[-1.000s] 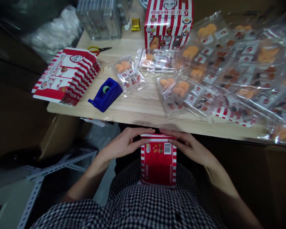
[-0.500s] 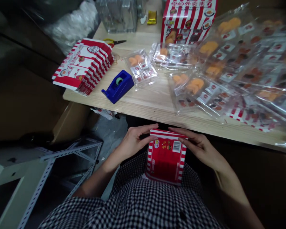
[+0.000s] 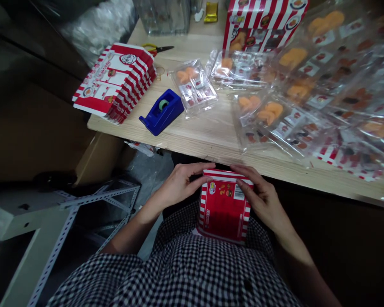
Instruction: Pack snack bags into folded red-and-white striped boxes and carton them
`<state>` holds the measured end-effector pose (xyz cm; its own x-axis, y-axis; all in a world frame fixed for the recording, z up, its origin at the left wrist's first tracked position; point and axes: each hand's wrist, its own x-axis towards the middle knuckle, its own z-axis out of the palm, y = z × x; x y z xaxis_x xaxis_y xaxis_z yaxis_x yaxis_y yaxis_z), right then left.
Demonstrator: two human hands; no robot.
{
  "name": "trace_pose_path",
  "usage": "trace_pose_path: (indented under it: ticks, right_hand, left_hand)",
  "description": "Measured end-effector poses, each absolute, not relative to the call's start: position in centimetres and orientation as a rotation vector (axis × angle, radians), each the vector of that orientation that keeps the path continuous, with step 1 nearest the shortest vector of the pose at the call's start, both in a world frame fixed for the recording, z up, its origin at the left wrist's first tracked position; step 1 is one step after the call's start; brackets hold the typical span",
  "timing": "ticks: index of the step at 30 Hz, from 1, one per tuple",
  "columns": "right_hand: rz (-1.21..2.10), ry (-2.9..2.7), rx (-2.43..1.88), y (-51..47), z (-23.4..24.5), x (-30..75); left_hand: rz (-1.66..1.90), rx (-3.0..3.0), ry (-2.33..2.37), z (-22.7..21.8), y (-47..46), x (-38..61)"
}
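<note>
Head view: left hand (image 3: 179, 185) and right hand (image 3: 259, 194) clasp a red box (image 3: 224, 213) below the tabletop (image 3: 192, 140); it looks light and stiff, so hold its sides.

black-and-white gingham shirt (image 3: 176, 273), bare forearms (image 3: 131, 226)

We hold our bare left hand (image 3: 181, 185) and bare right hand (image 3: 262, 198) curved inward, fingertips (image 3: 209, 165) close together, our bare forearms (image 3: 128, 224) slanting up from either side
</note>
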<state>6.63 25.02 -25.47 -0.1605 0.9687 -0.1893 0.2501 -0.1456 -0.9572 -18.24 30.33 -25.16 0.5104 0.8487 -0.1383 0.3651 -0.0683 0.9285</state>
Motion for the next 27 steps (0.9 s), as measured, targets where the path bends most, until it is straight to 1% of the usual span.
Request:
trace_pose_path:
  ticks: [6,10,14,17,19,21,24,27]
  right_hand:
    - [1.500,-1.206,-1.385,26.1,-26.3,6.6]
    - [1.402,-1.351,-1.364,26.4,-26.9,6.2]
    - [1.308,-1.342,-1.363,26.1,-26.9,5.6]
    - [1.218,-1.305,-1.356,26.1,-25.6,5.2]
    - [1.189,-1.271,-1.358,26.3,-24.1,5.2]
    - [1.230,-1.175,-1.348,26.3,-22.5,5.5]
    - [1.409,-0.977,-1.313,26.1,-20.6,6.0]
    - [1.556,-0.900,-1.316,25.4,-20.1,6.4]
  left_hand:
    - [0.514,1.594,0.970,-24.9,31.0,-18.2]
    - [0.514,1.661,0.978,-25.1,30.9,-18.3]
    - [0.547,1.560,0.956,-25.6,30.7,-18.1]
    - [0.624,1.383,0.944,-25.3,30.6,-17.4]
    - [0.705,1.368,0.959,-24.6,30.4,-17.0]
    - [0.810,1.490,0.977,-23.3,30.1,-16.8]
    - [0.940,1.765,0.945,-21.4,29.5,-17.1]
    - [0.954,1.926,0.891,-20.3,28.7,-17.5]
